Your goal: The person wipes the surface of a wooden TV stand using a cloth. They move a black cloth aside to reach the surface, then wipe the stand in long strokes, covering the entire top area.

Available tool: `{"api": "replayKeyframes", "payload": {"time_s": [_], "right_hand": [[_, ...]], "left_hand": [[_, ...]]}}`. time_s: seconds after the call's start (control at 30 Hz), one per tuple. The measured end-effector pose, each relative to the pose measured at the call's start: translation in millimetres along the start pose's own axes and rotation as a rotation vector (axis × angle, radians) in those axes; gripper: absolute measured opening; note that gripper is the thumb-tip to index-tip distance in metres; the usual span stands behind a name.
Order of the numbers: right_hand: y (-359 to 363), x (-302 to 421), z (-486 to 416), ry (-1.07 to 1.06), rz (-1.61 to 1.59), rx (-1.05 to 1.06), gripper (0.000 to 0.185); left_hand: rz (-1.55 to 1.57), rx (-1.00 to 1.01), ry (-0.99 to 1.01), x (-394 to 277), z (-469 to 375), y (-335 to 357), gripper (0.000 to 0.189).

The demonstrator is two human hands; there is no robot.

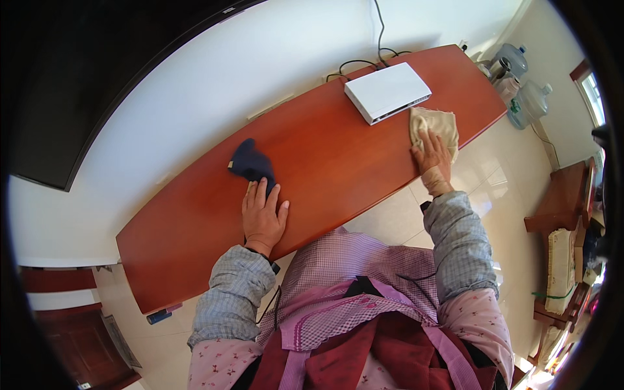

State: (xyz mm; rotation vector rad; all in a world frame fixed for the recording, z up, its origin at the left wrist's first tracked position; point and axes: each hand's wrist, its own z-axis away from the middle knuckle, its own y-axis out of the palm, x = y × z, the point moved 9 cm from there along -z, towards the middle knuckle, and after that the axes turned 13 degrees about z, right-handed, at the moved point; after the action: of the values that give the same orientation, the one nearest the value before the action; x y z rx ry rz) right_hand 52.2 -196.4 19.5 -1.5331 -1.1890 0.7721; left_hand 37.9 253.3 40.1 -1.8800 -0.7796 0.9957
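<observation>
A beige cloth (441, 124) lies folded near the front edge of a reddish-brown wooden tabletop (317, 146). My right hand (434, 158) holds it pressed against the wood, palm down. Further left, my left hand (264, 214) rests palm down with its fingers apart. Its fingertips reach the lower end of a dark blue fabric piece (251, 161), slightly blurred, with a small pale tag. Whether the fingers lie on that fabric or just against it, I cannot tell. A white electronic box (388, 91) sits just beyond the beige cloth.
Black cables (358, 61) run behind the box along the white wall. A large dark screen (73, 87) hangs at upper left. Clear water jugs (530, 103) stand past the table's right end. Wooden furniture (560, 195) is at the right. A blue cylinder (159, 318) shows below the left corner.
</observation>
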Motion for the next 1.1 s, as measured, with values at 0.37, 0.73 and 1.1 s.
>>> {"api": "replayKeyframes", "payload": {"time_s": [0.37,0.73,1.1], "right_hand": [[-19.3,204.9,103.4,-0.623,-0.137,0.224,0.059],[35.2,283.3,-48.6,-0.499,-0.203,0.298,0.056],[-10.0,259.6,99.1,-0.77,-0.253,0.117,0.056]], "left_hand": [[0.028,0.0,-0.023,-0.2,-2.7,-2.9,0.047],[0.044,0.067,-0.071,4.7,-1.4,3.5,0.05],[0.019,0.055,-0.023,5.9,-0.9,7.8,0.047]]}}
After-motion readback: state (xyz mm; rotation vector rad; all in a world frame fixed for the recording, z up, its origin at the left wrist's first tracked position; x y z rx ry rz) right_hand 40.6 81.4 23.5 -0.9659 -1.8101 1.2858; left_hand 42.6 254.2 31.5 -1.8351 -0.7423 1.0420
